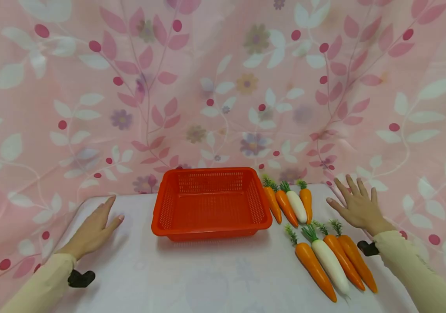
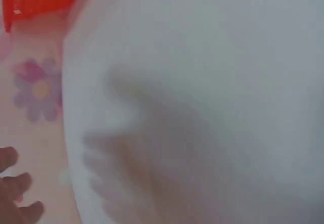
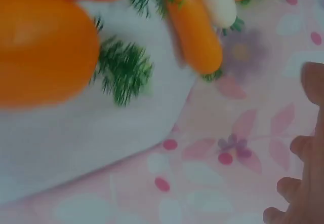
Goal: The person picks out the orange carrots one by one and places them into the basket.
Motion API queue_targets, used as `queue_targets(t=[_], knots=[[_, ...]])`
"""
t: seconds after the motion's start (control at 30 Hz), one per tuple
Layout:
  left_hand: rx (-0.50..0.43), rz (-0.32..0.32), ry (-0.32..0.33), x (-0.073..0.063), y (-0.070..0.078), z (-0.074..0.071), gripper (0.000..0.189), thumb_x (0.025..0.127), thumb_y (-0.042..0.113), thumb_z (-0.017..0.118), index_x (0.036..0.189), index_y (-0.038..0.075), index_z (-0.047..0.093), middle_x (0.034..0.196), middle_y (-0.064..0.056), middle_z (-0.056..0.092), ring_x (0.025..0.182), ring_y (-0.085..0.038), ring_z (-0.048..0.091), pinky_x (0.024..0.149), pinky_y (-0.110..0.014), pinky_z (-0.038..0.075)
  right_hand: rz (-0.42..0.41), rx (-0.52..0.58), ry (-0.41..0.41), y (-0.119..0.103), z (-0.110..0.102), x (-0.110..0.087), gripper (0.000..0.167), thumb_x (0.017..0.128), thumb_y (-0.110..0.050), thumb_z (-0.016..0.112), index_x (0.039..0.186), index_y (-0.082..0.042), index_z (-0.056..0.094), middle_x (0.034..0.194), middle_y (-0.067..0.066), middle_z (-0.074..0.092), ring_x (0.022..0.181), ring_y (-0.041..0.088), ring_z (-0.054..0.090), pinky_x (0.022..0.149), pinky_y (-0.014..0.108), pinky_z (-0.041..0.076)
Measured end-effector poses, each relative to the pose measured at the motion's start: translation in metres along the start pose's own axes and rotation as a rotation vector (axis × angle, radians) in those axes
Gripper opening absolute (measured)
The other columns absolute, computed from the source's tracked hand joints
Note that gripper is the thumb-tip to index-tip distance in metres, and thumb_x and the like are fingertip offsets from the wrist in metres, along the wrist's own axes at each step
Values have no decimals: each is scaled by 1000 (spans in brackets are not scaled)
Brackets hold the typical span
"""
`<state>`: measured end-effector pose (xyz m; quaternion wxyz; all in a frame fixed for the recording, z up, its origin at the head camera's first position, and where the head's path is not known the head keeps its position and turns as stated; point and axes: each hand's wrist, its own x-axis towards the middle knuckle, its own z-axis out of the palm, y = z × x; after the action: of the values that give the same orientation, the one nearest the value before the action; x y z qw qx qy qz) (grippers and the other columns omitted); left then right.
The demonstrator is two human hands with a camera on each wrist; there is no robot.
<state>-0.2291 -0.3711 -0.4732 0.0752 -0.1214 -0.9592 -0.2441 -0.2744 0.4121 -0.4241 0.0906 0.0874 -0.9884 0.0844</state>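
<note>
A red-orange plastic basket [image 1: 211, 232] stands in the middle of the white table, with nothing inside. My left hand [image 1: 94, 230] hovers left of it, fingers extended and thumb apart, holding nothing; its fingertips [image 2: 17, 186] show at the edge of the left wrist view. On the far right, my right hand [image 1: 357, 206] is spread over the table's edge, also holding nothing. Nearest to it lie carrots and a white radish [image 1: 330, 265] in the front group, among them an orange carrot [image 1: 357, 263]. Behind them, a second group has carrots [image 1: 306, 201] and another white radish [image 1: 296, 206] beside the basket.
A pink cloth [image 1: 223, 87] with leaves and flowers hangs behind the table [image 1: 207, 278] and along its sides. Dark wrist mounts [image 1: 81, 278] sit at both cuffs. In the right wrist view, a carrot [image 3: 197, 36] with green tops appears close up.
</note>
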Motion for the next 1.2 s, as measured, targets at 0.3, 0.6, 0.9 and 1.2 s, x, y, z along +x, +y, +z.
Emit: queue_targets(t=[0.3, 0.6, 0.9, 1.2], knots=[[-283, -75, 39, 32, 60, 40, 71, 113, 42, 48, 171, 14, 19, 169, -29, 30, 148, -58, 39, 118, -75, 32, -118, 153, 129, -54, 33, 31, 59, 100, -30, 73, 142, 8, 59, 134, 39, 54, 120, 57, 50, 99, 72, 48], [-865, -76, 39, 56, 89, 81, 61, 115, 39, 38, 172, 26, 18, 176, -13, 23, 154, -41, 36, 117, -44, 48, -164, 278, 15, -108, 74, 64, 51, 98, -25, 75, 137, 6, 66, 129, 32, 64, 110, 47, 62, 93, 62, 57], [-1100, -19, -27, 56, 84, 99, 59, 115, 34, 37, 171, 22, 21, 174, -12, 18, 138, -42, 47, 103, -37, 59, -166, 231, -35, -132, 95, 78, 50, 98, -18, 71, 142, 4, 63, 136, 28, 66, 129, 49, 59, 110, 64, 50], [-1171, 48, 55, 56, 84, 112, 57, 115, 24, 25, 171, 20, 17, 177, -3, 11, 135, -42, 45, 101, -35, 59, -76, 101, -31, -142, 104, 91, 44, 98, -23, 72, 134, 2, 68, 126, 25, 70, 114, 45, 65, 99, 60, 58]])
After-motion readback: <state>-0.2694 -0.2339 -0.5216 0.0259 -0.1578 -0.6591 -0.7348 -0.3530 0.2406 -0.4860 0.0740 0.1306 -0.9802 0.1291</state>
